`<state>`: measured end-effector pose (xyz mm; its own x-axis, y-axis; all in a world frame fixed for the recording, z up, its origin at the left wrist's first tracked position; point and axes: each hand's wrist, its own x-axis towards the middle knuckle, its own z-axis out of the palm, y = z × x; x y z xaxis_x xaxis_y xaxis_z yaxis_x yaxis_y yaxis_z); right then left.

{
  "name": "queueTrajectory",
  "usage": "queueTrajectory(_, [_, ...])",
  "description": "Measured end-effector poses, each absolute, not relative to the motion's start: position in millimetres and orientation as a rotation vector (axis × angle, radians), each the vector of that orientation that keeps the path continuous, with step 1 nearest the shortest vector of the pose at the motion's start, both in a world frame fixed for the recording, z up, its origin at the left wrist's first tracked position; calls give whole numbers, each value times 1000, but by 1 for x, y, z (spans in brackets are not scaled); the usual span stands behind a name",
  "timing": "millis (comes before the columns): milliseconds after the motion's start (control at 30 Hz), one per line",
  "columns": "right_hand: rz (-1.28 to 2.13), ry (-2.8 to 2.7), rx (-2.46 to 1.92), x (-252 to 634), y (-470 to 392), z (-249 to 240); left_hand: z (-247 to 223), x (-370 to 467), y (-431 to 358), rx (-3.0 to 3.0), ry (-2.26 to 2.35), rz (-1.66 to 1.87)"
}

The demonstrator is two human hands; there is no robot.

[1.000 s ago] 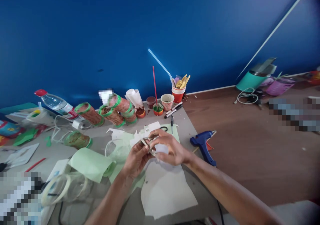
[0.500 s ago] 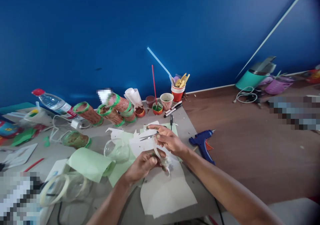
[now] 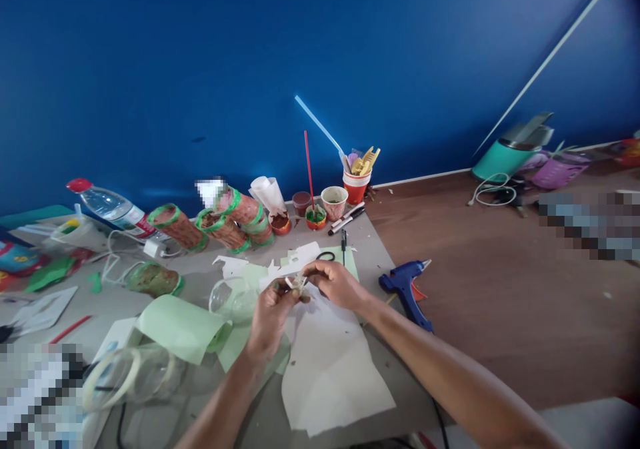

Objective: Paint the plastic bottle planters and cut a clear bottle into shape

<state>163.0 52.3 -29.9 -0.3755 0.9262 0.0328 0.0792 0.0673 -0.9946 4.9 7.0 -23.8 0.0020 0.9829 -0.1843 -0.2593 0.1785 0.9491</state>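
My left hand (image 3: 274,312) is closed on a small crumpled white piece (image 3: 297,282) above the paper. Bent fingers of my right hand (image 3: 333,282) meet at the piece's right side, pinching its edge. Beneath both hands lies a cut white sheet (image 3: 335,382). Behind the right hand, a black scissor handle loop (image 3: 326,256) shows on the paper; the blades are hidden. A black pen (image 3: 343,246) lies just beyond, on light green paper (image 3: 353,257).
A blue glue gun (image 3: 407,289) lies to the right. Several brown-and-green cylinders (image 3: 180,228), a bottle (image 3: 113,209) and paint cups (image 3: 315,217) line the back. A rolled green sheet (image 3: 180,329) and clear cups (image 3: 150,372) are at left.
The scissors have left my right hand and lie on the paper. Both hands have come together, with the left raised and the white piece held up between them.
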Motion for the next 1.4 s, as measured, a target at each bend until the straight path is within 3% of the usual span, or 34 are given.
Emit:
queueTrajectory(267, [1037,-1711,-1164,158,44,-27,-27,15,3,1068,1297,1289])
queueTrajectory(500, [1049,-1721,-1113,154,37,-25,-29,12,6,1058,1322,1543])
queueTrajectory(767, [1223,-1705,-1036,155,35,-18,-26,3,4,1473,1395,1475])
queueTrajectory(1133, [1274,-1566,-1217,162,38,-13,-18,14,3,1048,1270,1512])
queueTrajectory(1300, [1250,-1732,-1179,167,39,-6,-21,12,6,945,1255,1615])
queueTrajectory(1400, [1065,-1970,-1102,171,38,-2,-23,12,7,978,1310,1617])
